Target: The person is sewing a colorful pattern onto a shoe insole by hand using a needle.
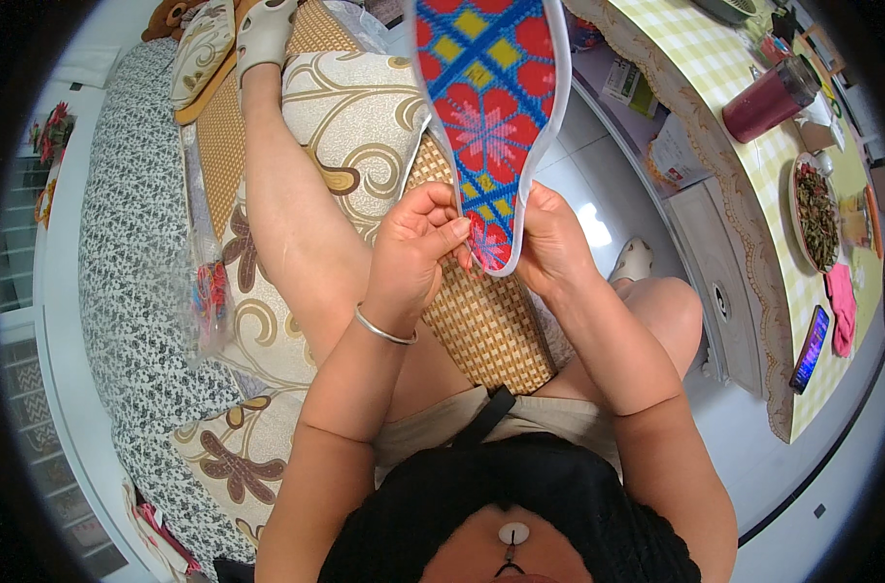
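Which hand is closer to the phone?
Right. The right hand holds the insole, left of the phone; the left hand is farther left, at the insole's other edge.

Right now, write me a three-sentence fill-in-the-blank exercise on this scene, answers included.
1. Between the left hand and the right hand is a patterned insole edged in ____.
2. The metal bangle circles the ____ wrist.
3. Beside the phone, the cloth is ____.

Missing words: white; left; pink.

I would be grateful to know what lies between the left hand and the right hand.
The narrow lower end of a patterned insole lies between the left hand and the right hand, as the head view shows.
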The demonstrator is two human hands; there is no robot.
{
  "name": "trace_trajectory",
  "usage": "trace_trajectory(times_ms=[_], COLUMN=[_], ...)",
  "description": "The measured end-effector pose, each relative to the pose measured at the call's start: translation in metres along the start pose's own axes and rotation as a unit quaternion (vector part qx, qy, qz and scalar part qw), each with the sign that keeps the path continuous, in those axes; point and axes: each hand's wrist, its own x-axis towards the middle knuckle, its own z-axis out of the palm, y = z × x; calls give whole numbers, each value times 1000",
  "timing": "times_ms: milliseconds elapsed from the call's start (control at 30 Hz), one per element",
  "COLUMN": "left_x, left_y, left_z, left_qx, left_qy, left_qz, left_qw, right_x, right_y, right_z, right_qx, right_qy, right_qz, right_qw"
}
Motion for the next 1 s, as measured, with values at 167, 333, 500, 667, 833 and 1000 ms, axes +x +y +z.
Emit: trace_trajectory(times_ms=[167,333,500,667,833,1000], left_x=[-3,5,1,5,3,2], left_y=[-4,0,-5,-8,0,-1], left_z=[-4,-3,0,-16,-13,-6], left_qx=[49,-14,-79,-137,-210,-320], left_qy=[-6,-23,-8,-77,-110,-134], left_qz=[24,-6,-33,-30,-53,-116], left_qw=[999,1000,996,987,970,930], right_x=[-5,6,11,12,9,-18], right_y=[1,11,2,-22,-68,-27], right_z=[5,-11,-21,-31,-34,14], right_qx=[-9,100,144,250,6,-361], right_qy=[-17,10,-14,-133,-43,26], right_qz=[2,17,24,22,-261,-346], right_qw=[1000,995,989,959,964,865])
